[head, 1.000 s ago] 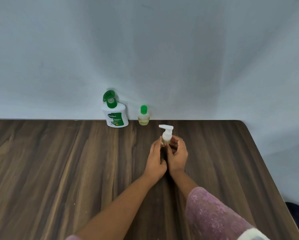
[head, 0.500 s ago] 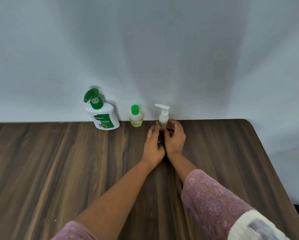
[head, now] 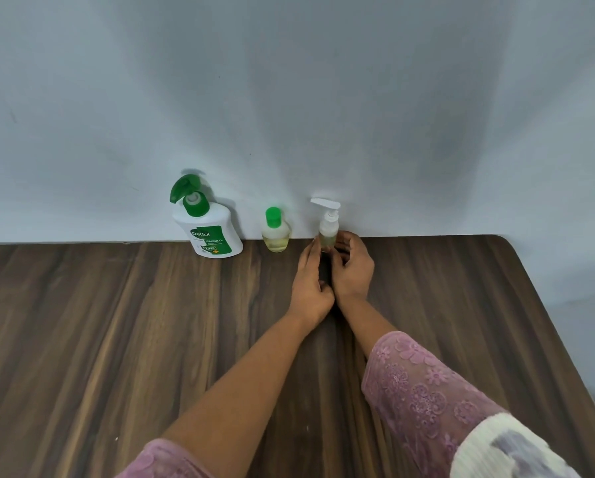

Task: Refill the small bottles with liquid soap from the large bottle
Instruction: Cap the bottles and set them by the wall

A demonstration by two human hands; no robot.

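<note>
A small clear bottle with a white pump top (head: 327, 228) stands upright at the back of the wooden table (head: 116, 339), against the wall. My left hand (head: 311, 281) and my right hand (head: 353, 267) hold its lower part from both sides, fingers curled round it. To its left stands a small bottle with a green cap (head: 274, 232), holding yellowish liquid. Further left stands the large white soap bottle (head: 208, 229) with a green label, its green flip lid open.
A pale wall (head: 323, 98) runs right behind the three bottles. The table's rounded right corner (head: 506, 241) lies just right of my hands, and its right edge slants toward me.
Both hands have carried the pump bottle away from me, from the middle of the table to the wall, beside the green-capped bottle. The other two bottles stayed put.
</note>
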